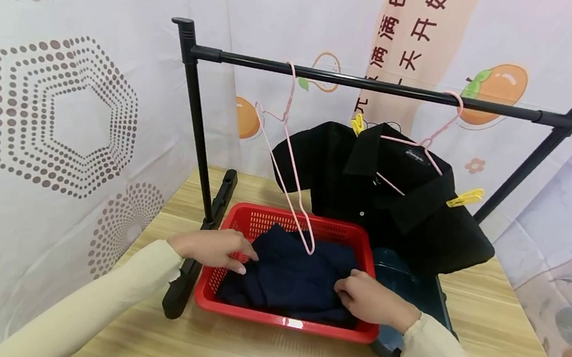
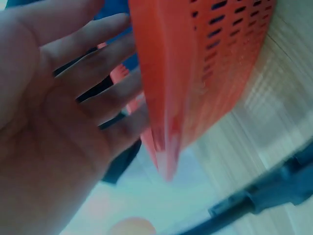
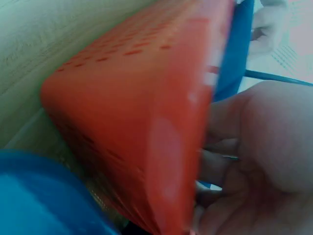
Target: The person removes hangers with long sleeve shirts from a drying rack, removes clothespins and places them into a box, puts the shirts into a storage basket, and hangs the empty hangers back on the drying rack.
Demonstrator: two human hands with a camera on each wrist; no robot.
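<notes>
A folded dark navy garment [image 1: 295, 275] lies in a red plastic basket [image 1: 295, 322]; its kind cannot be told. At the basket's left side, my left hand [image 1: 215, 247] reaches over the rim with fingers nearly straight and the thumb apart, close to the cloth. The left wrist view shows that hand [image 2: 73, 98] spread, its fingertips behind the red rim [image 2: 161, 88]. On the right, my right hand [image 1: 373, 297] has curled fingers and pinches the garment's edge. In the right wrist view the basket wall [image 3: 122, 98] partly hides these fingertips.
A black rack [image 1: 330, 77] stands over the basket. An empty pink hanger [image 1: 292, 167] dangles above the garment. Another pink hanger [image 1: 447, 127] carries a black collared shirt [image 1: 329, 172] with yellow clips [image 1: 466, 198]. A dark blue basin [image 1: 397, 275] sits right of the basket.
</notes>
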